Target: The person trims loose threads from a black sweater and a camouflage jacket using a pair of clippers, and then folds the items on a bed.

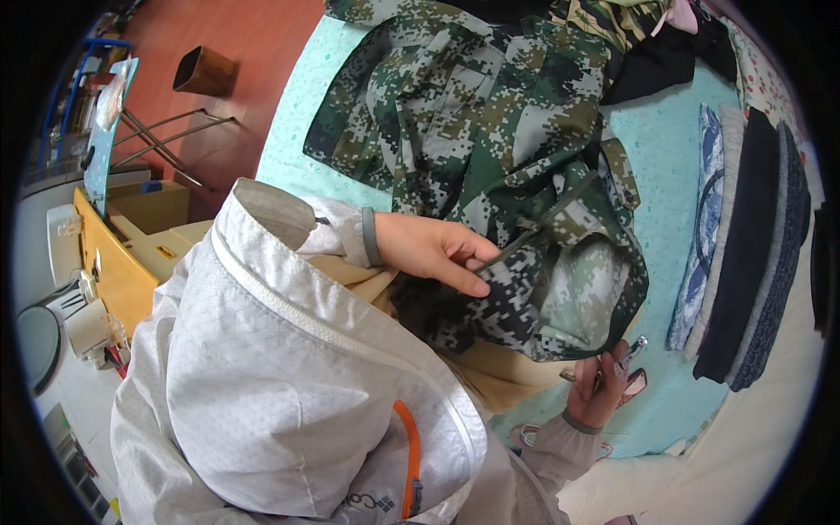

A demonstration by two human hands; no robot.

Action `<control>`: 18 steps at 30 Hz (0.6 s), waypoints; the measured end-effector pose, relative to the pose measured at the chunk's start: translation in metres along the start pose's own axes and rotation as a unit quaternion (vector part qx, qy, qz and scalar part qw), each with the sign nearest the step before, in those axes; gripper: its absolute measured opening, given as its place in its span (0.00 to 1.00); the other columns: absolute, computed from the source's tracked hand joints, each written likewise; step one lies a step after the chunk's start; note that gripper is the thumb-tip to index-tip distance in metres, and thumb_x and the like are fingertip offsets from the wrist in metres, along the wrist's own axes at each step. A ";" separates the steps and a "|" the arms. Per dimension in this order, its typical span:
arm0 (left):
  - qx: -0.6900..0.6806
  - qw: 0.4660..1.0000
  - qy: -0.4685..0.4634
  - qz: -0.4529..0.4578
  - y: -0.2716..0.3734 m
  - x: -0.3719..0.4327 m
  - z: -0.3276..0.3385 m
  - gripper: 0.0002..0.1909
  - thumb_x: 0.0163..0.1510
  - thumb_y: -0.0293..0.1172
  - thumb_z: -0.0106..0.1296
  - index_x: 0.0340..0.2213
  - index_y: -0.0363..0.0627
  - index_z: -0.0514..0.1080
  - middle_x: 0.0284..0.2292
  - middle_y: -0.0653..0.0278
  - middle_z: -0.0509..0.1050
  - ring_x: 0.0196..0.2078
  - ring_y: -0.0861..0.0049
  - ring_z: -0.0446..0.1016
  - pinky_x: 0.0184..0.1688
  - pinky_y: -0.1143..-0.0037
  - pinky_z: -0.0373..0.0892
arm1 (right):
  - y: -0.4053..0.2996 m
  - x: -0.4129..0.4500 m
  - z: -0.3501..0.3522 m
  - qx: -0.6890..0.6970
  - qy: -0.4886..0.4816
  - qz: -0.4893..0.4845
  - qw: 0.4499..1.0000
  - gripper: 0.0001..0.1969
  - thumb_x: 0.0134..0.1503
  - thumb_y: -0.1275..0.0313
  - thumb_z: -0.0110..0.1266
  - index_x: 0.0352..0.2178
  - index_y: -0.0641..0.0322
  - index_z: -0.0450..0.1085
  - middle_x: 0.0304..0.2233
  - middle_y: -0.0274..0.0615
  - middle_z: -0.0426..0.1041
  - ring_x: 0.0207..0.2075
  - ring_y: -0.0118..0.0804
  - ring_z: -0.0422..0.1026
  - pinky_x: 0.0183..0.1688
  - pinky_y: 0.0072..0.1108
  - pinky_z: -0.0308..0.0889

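Observation:
A camouflage jacket (459,125) is spread over a light green patterned cloth, its near part bunched up in folds. My left hand (440,252), coming from the left, pinches a dark edge of it between thumb and fingers, beside what looks like a zipper (577,197). Lower right, my right hand (597,387) has its fingertips at the garment's bottom edge. A small shiny metal tool (635,349) sticks out from that hand; its kind cannot be told. A reddish part shows beside it. The garment hides some of the right fingertips.
Folded clothes (735,249) lie in a row on the right. More dark and camouflage clothing (663,65) is heaped at the top right. Left, a brown bin (207,71) and a folding table's metal legs (167,141) stand on the reddish floor, near a wooden cabinet (115,259).

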State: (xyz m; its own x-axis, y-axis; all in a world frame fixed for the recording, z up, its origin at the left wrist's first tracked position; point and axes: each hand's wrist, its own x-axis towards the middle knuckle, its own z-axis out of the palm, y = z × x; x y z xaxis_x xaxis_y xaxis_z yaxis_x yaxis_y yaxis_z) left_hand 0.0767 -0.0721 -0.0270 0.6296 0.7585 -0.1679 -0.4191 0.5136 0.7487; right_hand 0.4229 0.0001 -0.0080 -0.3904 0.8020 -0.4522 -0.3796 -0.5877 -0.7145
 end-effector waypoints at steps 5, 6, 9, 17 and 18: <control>0.003 0.999 0.021 -0.033 0.003 0.001 -0.003 0.06 0.60 0.25 0.46 0.38 0.37 0.68 0.32 0.71 0.71 0.34 0.90 0.67 0.40 0.84 0.64 | -0.011 0.003 -0.014 -0.034 0.034 -0.021 0.999 0.04 0.57 0.80 0.45 0.31 0.58 0.61 0.16 0.30 0.61 0.08 0.20 0.46 0.13 0.16 0.42; -0.025 0.998 0.040 -0.032 0.006 0.001 -0.001 0.06 0.60 0.25 0.45 0.37 0.37 0.68 0.31 0.70 0.72 0.35 0.88 0.69 0.40 0.83 0.65 | -0.012 0.005 -0.015 -0.054 0.040 -0.023 0.997 0.05 0.56 0.80 0.46 0.29 0.58 0.60 0.15 0.31 0.62 0.08 0.19 0.46 0.12 0.15 0.42; -0.005 0.998 0.051 -0.021 0.006 0.001 -0.003 0.06 0.60 0.25 0.44 0.37 0.37 0.69 0.32 0.67 0.72 0.37 0.83 0.71 0.42 0.82 0.67 | -0.013 0.007 -0.018 -0.146 0.121 -0.057 0.980 0.06 0.56 0.79 0.47 0.26 0.58 0.59 0.14 0.34 0.64 0.09 0.18 0.47 0.12 0.14 0.43; 0.094 0.979 0.179 -0.028 -0.019 -0.003 -0.024 0.07 0.60 0.26 0.42 0.33 0.38 0.69 0.32 0.67 0.73 0.36 0.84 0.72 0.41 0.81 0.67 | 0.006 0.010 -0.139 -0.625 0.222 -0.177 0.728 0.11 0.57 0.73 0.49 0.22 0.62 0.57 0.15 0.37 0.67 0.14 0.26 0.60 0.18 0.19 0.55; 0.124 0.964 0.230 -0.054 -0.018 -0.002 -0.025 0.07 0.60 0.25 0.42 0.32 0.38 0.69 0.32 0.67 0.73 0.35 0.84 0.72 0.41 0.81 0.68 | 0.014 0.006 -0.156 -0.599 0.246 -0.086 0.757 0.11 0.57 0.72 0.49 0.23 0.64 0.58 0.17 0.39 0.67 0.16 0.29 0.61 0.21 0.21 0.57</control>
State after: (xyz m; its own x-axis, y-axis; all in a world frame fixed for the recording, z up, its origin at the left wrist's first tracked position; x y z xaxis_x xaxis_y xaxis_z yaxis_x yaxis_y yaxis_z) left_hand 0.0663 -0.0729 -0.0566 0.2793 0.8332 -0.4772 -0.1618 0.5307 0.8319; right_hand 0.5463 0.0137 -0.1040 0.0502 0.9718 -0.2304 0.7582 -0.1873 -0.6246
